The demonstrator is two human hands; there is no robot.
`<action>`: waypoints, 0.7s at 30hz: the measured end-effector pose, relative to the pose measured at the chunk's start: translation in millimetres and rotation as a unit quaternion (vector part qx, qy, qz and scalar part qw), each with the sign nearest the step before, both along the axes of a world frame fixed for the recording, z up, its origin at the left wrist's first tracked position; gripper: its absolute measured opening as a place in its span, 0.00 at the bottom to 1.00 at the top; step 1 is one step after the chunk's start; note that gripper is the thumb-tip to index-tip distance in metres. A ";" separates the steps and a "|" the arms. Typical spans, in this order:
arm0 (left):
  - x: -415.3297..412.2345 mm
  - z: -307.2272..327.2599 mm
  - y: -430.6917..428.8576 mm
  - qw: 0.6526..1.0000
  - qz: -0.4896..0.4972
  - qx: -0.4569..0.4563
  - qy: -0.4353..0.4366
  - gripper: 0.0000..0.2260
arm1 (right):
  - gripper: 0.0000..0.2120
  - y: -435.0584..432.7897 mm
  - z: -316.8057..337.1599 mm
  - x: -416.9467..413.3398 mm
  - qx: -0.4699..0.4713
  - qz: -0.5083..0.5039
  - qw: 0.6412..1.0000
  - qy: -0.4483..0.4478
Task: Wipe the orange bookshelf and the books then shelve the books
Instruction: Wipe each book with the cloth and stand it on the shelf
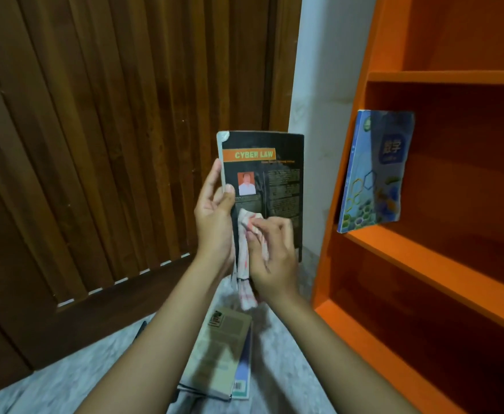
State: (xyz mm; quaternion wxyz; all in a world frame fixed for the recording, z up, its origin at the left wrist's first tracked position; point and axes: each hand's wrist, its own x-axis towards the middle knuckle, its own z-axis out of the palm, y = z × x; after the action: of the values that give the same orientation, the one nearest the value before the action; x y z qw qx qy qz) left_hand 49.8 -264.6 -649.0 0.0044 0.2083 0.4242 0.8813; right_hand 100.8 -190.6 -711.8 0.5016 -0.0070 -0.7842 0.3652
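I hold a black book titled "Cyber Law" [277,174] upright in front of me. My left hand [215,216] grips its left edge, thumb on the cover. My right hand [271,252] grips a white and red cloth [244,264] and presses it against the lower part of the cover. The orange bookshelf [424,252] stands at the right. A blue book [373,171] leans upright at the left end of its middle shelf. Below my arms, a small stack of books [221,354] lies on the floor, a beige one on top.
A dark wooden slatted door [110,144] fills the left side. A strip of white wall [322,85] runs between the door and the shelf. The floor [65,377] is grey and marbled. The shelf boards above and below the blue book hold nothing visible.
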 end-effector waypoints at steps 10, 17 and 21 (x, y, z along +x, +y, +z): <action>-4.9 9.6 -19.9 0.999 0.020 0.039 -0.005 0.20 | 0.07 -7.5 -30.0 7.7 -0.043 0.047 0.997 -0.042; -8.6 9.0 -35.5 1.000 -0.007 0.012 0.015 0.19 | 0.09 36.4 -36.8 1.5 -0.136 -0.023 0.987 -0.087; -12.6 2.0 -39.3 1.000 -0.023 -0.006 0.015 0.19 | 0.19 59.7 -25.1 3.8 -0.172 0.113 0.970 -0.129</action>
State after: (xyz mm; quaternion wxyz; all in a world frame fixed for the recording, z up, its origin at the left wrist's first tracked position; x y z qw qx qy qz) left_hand 37.2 -304.0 -647.0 0.0197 0.2309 0.4248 0.8751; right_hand 104.6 -130.8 -736.9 0.3431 -0.0509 -0.7633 0.5450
